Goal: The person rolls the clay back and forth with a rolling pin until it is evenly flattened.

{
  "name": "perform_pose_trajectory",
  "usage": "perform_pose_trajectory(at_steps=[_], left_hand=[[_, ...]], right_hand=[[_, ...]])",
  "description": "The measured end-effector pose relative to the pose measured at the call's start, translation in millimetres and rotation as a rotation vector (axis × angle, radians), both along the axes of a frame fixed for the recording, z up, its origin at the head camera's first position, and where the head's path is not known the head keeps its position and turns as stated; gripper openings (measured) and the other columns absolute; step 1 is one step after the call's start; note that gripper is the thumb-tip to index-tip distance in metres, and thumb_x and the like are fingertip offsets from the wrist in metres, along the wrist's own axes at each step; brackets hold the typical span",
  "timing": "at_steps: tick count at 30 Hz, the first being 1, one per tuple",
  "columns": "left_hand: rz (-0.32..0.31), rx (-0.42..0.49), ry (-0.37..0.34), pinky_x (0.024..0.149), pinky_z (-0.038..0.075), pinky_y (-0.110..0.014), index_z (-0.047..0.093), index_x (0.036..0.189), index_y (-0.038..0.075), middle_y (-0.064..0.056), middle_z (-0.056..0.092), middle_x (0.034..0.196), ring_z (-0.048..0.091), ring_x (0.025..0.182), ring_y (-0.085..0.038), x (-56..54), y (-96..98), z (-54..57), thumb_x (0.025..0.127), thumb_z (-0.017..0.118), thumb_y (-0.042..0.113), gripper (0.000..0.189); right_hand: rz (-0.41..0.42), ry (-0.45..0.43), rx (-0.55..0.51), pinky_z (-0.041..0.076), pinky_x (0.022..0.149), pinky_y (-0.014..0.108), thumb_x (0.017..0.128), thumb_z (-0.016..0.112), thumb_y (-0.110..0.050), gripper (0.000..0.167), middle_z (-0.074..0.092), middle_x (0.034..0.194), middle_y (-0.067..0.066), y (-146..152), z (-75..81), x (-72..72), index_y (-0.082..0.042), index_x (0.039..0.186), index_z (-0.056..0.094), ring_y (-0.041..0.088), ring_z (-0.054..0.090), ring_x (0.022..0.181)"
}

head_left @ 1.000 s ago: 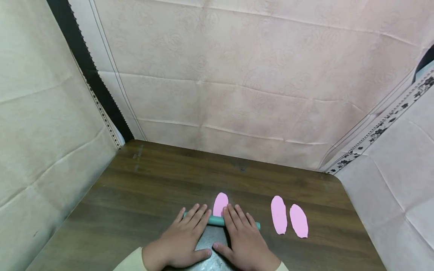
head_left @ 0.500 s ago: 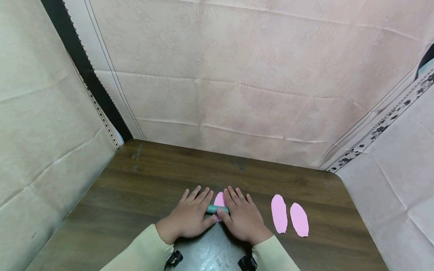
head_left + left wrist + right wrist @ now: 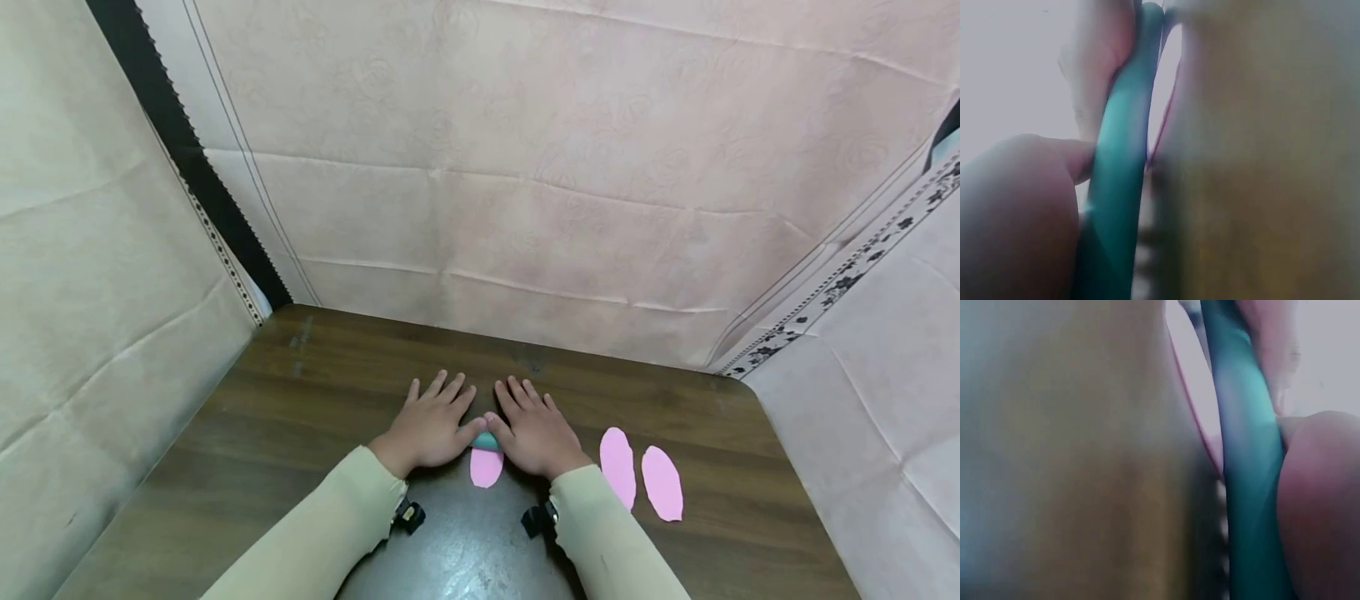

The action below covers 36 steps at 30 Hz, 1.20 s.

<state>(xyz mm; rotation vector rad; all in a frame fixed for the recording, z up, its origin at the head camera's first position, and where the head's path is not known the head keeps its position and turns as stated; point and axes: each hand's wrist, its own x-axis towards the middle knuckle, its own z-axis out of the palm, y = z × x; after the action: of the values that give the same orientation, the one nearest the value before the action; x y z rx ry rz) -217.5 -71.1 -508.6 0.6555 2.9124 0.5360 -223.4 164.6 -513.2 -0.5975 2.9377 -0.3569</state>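
A thin teal rolling pin (image 3: 485, 442) lies crosswise under both hands, with only its middle showing between them in the head view. My left hand (image 3: 432, 427) rests flat on its left part, fingers straight and spread. On the right part presses my right hand (image 3: 538, 428), also with straight fingers, and the two thumbs nearly meet above the pin. A flat pink oval of clay or dough (image 3: 487, 468) sticks out from under the pin toward me; its far part is hidden. Both wrist views show the pin (image 3: 1116, 162) along the palm, the pink edge (image 3: 1200, 387) beside it.
Two more flat pink ovals, one longer (image 3: 617, 467) and one shorter (image 3: 662, 483), lie to the right of my right hand. The brown wooden table (image 3: 322, 433) ends at a pale cloth backdrop (image 3: 525, 217), with cloth walls at both sides.
Both hands have moved forward, away from me, rolling the pin over the pink oval. The oval's near end now shows on my side of the pin. The two right-hand ovals stay put.
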Motion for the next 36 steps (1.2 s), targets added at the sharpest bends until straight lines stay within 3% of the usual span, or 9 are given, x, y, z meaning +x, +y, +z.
perform_pose_trajectory(at_steps=[8, 16, 22, 31, 33, 36], left_hand=[[0.011, -0.005, -0.073, 0.136, 0.002, -0.078, 0.030, 0.180, 0.025, -0.010, 0.014, 0.190, 0.000, 0.177, -0.043, -43.9, 1.0, -0.3, 0.116, 0.032, 0.072, 0.079], [0.064, -0.001, -0.109, 0.136, 0.000, -0.079, 0.032, 0.179, 0.033, -0.011, 0.011, 0.191, -0.001, 0.177, -0.046, -73.2, 4.4, 1.4, 0.117, 0.036, 0.069, 0.073], [0.090, 0.005, -0.077, 0.135, 0.005, -0.080, 0.042, 0.175, 0.034, -0.012, 0.020, 0.189, 0.007, 0.176, -0.048, -78.6, 6.2, 3.4, 0.118, 0.040, 0.064, 0.064], [0.095, 0.029, -0.049, 0.135, 0.006, -0.081, 0.047, 0.171, 0.034, -0.013, 0.023, 0.189, 0.011, 0.176, -0.046, -81.9, 6.1, 0.0, 0.119, 0.038, 0.064, 0.061], [0.091, 0.045, -0.013, 0.134, 0.007, -0.081, 0.054, 0.167, 0.032, -0.011, 0.030, 0.186, 0.016, 0.176, -0.044, -83.5, 5.7, -2.1, 0.119, 0.039, 0.063, 0.059], [0.059, 0.092, 0.061, 0.134, 0.015, -0.080, 0.069, 0.152, 0.027, -0.006, 0.054, 0.172, 0.039, 0.168, -0.038, -80.9, 7.5, 1.9, 0.118, 0.046, 0.059, 0.051]], right_hand=[[0.034, -0.026, 0.009, 0.013, 0.142, 0.064, 0.118, 0.021, -0.069, 0.076, 0.012, 0.191, 0.007, 5.5, -0.1, -44.9, -0.027, 0.182, 0.021, 0.036, 0.006, 0.178], [0.031, 0.001, 0.018, 0.016, 0.141, 0.065, 0.121, 0.026, -0.062, 0.072, 0.016, 0.190, 0.013, 7.6, 0.9, -74.8, -0.022, 0.181, 0.028, 0.038, 0.007, 0.178], [0.014, 0.000, 0.030, 0.018, 0.140, 0.065, 0.120, 0.027, -0.064, 0.073, 0.018, 0.190, 0.012, 9.1, -3.3, -86.9, -0.022, 0.180, 0.031, 0.038, 0.008, 0.178], [0.002, 0.001, 0.019, 0.018, 0.141, 0.064, 0.120, 0.028, -0.064, 0.073, 0.019, 0.190, 0.012, 9.0, -3.4, -89.5, -0.023, 0.180, 0.032, 0.037, 0.008, 0.178], [-0.004, 0.019, 0.010, 0.018, 0.141, 0.063, 0.120, 0.028, -0.064, 0.072, 0.020, 0.190, 0.011, 7.9, -4.7, -90.4, -0.023, 0.179, 0.033, 0.036, 0.009, 0.178], [-0.019, 0.064, -0.007, 0.019, 0.141, 0.061, 0.121, 0.030, -0.061, 0.069, 0.025, 0.189, 0.009, 8.5, -6.6, -93.6, -0.024, 0.179, 0.035, 0.035, 0.012, 0.178]])
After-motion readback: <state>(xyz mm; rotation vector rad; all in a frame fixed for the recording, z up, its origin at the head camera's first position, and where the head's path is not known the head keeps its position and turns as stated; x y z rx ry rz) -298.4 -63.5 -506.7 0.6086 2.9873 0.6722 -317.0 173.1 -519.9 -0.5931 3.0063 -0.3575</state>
